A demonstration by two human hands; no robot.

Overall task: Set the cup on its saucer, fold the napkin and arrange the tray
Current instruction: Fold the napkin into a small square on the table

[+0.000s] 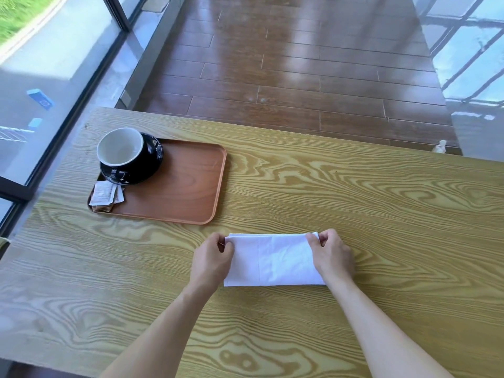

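A white napkin (275,261) lies folded into a wide rectangle on the wooden table (381,214), near its front middle. My left hand (211,259) pinches the napkin's far left corner, and my right hand (334,256) pinches its far right corner. A brown tray (185,186) sits at the table's far left. On the tray's back left corner stands a black cup with a white inside (121,148), upright on its black saucer (144,173). Several small sugar packets (106,196) lie on the tray's front left corner.
The table's left edge runs along a glass window wall (54,91). Beyond the far edge lies dark wooden floor (300,64). A small white object (439,147) pokes up just past the far right edge.
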